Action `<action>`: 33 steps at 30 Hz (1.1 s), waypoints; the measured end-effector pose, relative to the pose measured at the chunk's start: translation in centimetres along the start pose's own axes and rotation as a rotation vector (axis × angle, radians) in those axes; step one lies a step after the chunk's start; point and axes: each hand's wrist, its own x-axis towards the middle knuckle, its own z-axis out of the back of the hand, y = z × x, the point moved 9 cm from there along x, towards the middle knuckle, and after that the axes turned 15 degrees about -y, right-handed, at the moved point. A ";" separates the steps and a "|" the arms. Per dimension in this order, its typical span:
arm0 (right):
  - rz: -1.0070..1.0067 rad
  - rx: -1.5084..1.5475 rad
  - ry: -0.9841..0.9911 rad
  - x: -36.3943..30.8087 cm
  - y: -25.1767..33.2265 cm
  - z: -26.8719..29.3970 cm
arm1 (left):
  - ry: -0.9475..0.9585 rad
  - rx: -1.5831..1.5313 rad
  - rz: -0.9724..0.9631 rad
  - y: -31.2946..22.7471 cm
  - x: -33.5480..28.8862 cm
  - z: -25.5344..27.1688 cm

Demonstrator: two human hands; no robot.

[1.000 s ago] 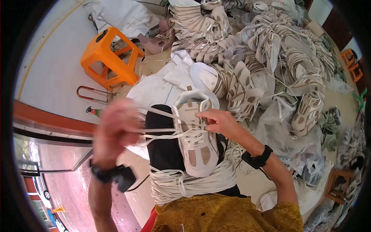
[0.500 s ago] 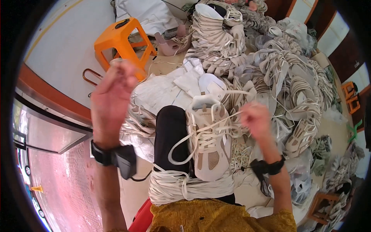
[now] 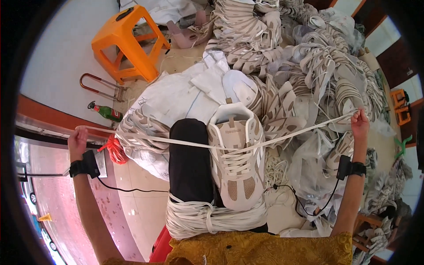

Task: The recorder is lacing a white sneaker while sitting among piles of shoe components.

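Note:
A beige and white sneaker upper (image 3: 237, 176) lies on my lap with its toe toward me, laced down its front. From its top eyelets the two ends of a white shoelace (image 3: 304, 130) run out taut to both sides. My left hand (image 3: 78, 140) pinches the left end, stretched far out over the floor's edge. At the far right my right hand (image 3: 360, 123) is closed on the other end, above the piled uppers. A thick bundle of white laces (image 3: 194, 217) lies across my thighs, beside my black-covered knee (image 3: 190, 154).
Heaps of beige uppers (image 3: 249, 31) fill the back and right, partly under clear plastic bags (image 3: 304, 176). A white sack (image 3: 176, 99) lies ahead. Toward the left are an orange stool (image 3: 126, 44), a green bottle (image 3: 108, 112) and red twine (image 3: 115, 150).
Both hands have swung wide apart, the left outward and down, the right outward and slightly up. The loose lace loops over the upper have been drawn straight and taut.

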 end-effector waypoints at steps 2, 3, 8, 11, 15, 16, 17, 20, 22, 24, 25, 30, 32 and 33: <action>-0.017 -0.132 -0.060 -1.3 -0.3 0.9 | -0.174 0.259 0.010 5.0 -1.9 -7.3; -0.058 -0.216 -0.071 -1.6 -1.3 0.4 | -0.201 0.729 -0.078 4.7 -2.8 -9.2; 0.002 -0.348 -0.175 -2.5 -1.2 -0.1 | -0.283 0.605 -0.345 1.4 -7.2 -16.1; 0.078 -0.475 -0.132 -3.9 -0.6 -3.1 | -0.281 1.324 -1.194 -1.1 -14.6 -25.2; 0.466 -1.449 0.043 -4.5 -1.4 -6.6 | 0.490 0.990 -1.016 10.3 -25.9 -36.5; 0.459 -1.443 0.050 -5.0 -2.8 -7.4 | 0.652 1.028 -0.758 13.5 -28.1 -38.0; 0.443 -1.313 0.118 -6.7 -4.2 -9.7 | 0.722 1.029 -0.982 14.1 -30.8 -39.5; 0.125 -0.974 0.279 -13.0 -8.8 -15.1 | 0.800 1.120 -1.262 17.1 -34.1 -40.9; 0.043 -0.964 0.481 -18.6 -13.3 -19.5 | 0.806 1.243 -1.306 18.7 -33.8 -40.1; 0.071 -0.939 0.636 -23.5 -16.0 -22.9 | 0.837 1.351 -1.363 20.0 -33.7 -39.3; 0.100 -0.939 0.713 -24.6 -17.4 -23.6 | 0.859 1.359 -1.403 20.2 -33.8 -39.4; 0.817 -1.067 0.923 -28.7 -17.5 -27.3 | 0.894 1.274 -1.397 18.8 -33.3 -39.5; 0.967 -1.214 0.961 -29.5 -18.3 -28.1 | 0.893 1.271 -1.396 18.5 -33.1 -39.3; 1.100 -1.241 0.989 -30.2 -18.6 -28.6 | 0.899 1.274 -1.406 18.6 -33.2 -39.3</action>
